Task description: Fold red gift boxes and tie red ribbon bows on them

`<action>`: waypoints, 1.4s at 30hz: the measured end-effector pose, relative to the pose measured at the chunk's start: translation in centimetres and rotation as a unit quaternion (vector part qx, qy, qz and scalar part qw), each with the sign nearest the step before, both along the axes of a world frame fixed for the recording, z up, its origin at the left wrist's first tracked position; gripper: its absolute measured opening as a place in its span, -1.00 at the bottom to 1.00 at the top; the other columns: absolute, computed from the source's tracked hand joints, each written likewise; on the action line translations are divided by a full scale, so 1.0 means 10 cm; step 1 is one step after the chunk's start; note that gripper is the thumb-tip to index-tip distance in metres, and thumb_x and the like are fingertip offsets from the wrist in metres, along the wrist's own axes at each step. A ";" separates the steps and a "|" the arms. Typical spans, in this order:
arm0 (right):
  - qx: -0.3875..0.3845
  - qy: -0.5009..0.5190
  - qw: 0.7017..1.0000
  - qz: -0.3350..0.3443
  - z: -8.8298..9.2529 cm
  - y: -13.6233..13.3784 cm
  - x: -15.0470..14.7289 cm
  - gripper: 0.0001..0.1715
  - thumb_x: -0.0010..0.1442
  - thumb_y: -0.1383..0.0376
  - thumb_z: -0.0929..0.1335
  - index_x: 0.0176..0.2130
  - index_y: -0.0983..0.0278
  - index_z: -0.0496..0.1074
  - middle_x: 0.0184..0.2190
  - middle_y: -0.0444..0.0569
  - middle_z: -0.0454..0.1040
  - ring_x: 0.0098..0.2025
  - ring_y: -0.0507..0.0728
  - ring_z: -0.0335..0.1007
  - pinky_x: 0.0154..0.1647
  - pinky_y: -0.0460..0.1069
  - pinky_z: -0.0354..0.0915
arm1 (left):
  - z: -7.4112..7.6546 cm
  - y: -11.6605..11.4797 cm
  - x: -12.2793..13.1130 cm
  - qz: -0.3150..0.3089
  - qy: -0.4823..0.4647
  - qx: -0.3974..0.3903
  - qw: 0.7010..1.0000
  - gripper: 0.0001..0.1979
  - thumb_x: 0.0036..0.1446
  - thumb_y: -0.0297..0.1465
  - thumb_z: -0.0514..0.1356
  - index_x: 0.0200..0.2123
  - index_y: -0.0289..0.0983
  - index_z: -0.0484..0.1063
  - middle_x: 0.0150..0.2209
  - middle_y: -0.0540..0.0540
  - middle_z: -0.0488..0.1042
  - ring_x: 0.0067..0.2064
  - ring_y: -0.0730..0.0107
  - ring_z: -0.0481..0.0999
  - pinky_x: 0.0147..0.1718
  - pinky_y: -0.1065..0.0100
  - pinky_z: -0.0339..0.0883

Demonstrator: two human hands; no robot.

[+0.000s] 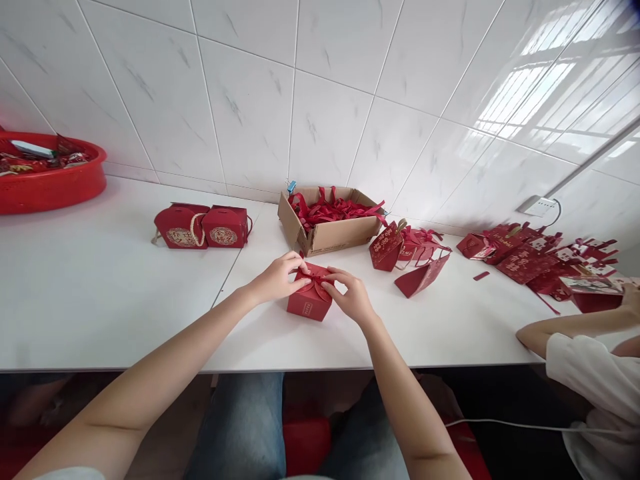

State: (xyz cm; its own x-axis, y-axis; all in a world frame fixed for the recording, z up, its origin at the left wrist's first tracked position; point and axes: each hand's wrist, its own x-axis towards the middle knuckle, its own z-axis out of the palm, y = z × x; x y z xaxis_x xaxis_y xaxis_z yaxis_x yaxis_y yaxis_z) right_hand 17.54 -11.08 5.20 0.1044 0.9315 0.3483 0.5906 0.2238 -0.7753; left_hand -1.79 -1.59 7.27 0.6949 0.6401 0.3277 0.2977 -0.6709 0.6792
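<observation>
A small red gift box (306, 307) stands on the white table in front of me, its folded top gathered under a dark red ribbon (316, 280) tied as a bow. My left hand (281, 277) pinches the ribbon from the left side. From the right, my right hand (351, 297) has its thumb and fingers closed on the other side of the bow. Fingertips partly hide the loops. Just behind the box is a cardboard box (345, 233) heaped with red ribbons (333, 208).
Two red gift boxes (225, 230) with gold print stand left. A red basin (60, 187) of packets is farther left. Red boxes and bags (423, 275) lie right. A co-worker's arm (575, 327) rests near many red boxes (530, 263) at far right. A tiled wall (250, 100) borders the table.
</observation>
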 end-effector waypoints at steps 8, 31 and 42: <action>0.010 -0.006 1.000 -0.013 0.06 0.03 0.04 -0.85 0.16 0.24 0.34 -0.42 0.22 0.43 -0.04 0.10 0.53 0.01 0.22 0.46 0.08 0.15 0.31 | 0.04 -0.05 0.03 0.028 0.049 0.039 0.998 -0.82 0.17 -0.31 0.03 -0.44 -0.23 0.27 -0.20 -0.13 0.40 -0.21 0.24 0.46 -0.18 0.19 0.36; -0.221 0.180 0.943 0.174 0.16 -0.04 0.41 -0.53 0.14 -0.05 0.33 -0.51 0.27 0.39 -0.65 -0.17 0.34 -0.57 -0.02 0.23 -0.44 -0.06 0.21 | 0.02 -0.01 -0.01 0.076 0.066 0.026 0.995 -0.79 0.15 -0.23 0.06 -0.41 -0.23 0.35 -0.23 -0.12 0.40 -0.27 0.25 0.46 -0.21 0.21 0.33; -0.099 0.270 0.937 0.195 0.23 0.10 0.14 -0.57 0.10 0.01 0.39 -0.13 0.23 0.50 -0.51 -0.14 0.45 -0.45 0.03 0.34 -0.32 -0.01 0.34 | 0.19 0.01 0.02 0.082 0.116 0.078 0.987 -0.79 0.09 -0.22 0.12 -0.43 -0.23 0.42 -0.24 -0.14 0.48 -0.14 0.11 0.46 -0.12 0.14 0.32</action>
State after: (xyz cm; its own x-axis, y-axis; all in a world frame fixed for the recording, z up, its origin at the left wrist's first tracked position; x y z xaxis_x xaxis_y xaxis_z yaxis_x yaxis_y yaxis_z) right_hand 18.92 -10.07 7.53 -0.1469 0.9764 0.1586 0.0022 0.1606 -0.9870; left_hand -1.62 -1.51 9.12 0.6543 0.7041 0.2760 0.5456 -0.6922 0.4725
